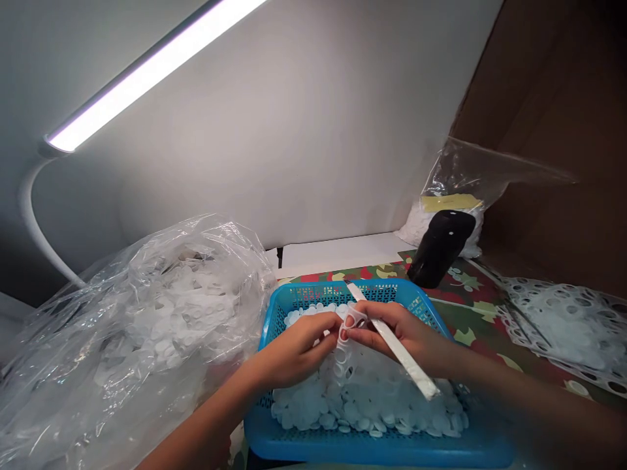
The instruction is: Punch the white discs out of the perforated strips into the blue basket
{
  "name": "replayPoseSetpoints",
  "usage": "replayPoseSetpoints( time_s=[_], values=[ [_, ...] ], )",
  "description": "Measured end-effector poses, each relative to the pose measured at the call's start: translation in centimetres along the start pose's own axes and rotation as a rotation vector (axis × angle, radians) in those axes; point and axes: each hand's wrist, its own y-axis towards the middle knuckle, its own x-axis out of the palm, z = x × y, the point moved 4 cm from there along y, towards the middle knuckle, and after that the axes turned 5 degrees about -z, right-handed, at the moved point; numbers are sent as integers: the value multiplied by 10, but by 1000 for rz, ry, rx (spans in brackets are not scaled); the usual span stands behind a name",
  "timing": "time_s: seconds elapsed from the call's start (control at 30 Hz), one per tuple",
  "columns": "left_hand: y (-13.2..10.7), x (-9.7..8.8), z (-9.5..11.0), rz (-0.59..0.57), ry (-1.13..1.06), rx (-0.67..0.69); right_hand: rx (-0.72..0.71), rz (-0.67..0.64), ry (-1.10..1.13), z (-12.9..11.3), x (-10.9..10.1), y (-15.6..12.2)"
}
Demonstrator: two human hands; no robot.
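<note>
Both my hands meet over a blue perforated basket (294, 297) filled with several small white round discs (362, 405). My left hand (294, 349) is closed, pinching the edge of a thin white punched sheet (345, 356) that hangs into the basket. My right hand (404, 333) is closed too. It pinches the same sheet from the other side and also holds a long flat white stick (396, 346) that slants across the palm.
A big clear plastic bag (142, 326) of white punched sheets lies at the left. Spent holed sheets (563, 320) pile up at the right. A black object (441, 248) and another bag (465, 189) stand behind the basket. A lamp bar (147, 72) hangs overhead.
</note>
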Motion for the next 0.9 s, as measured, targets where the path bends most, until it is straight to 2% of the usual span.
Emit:
replayPoseSetpoints(
  time_s=[0.13, 0.3, 0.57, 0.9],
  values=[
    [0, -7, 2, 99, -88, -14, 15, 10, 74, 0, 1, 0],
    [-1, -8, 1, 154, -153, -12, 44, 21, 122, 0, 0, 0],
    [-2, -8, -1, 155, -185, 34, 7, -32, 132, -2, 1, 0],
    [-1, -8, -1, 198, -360, -38, 48, -25, 225, 2, 1, -1]
  ],
)
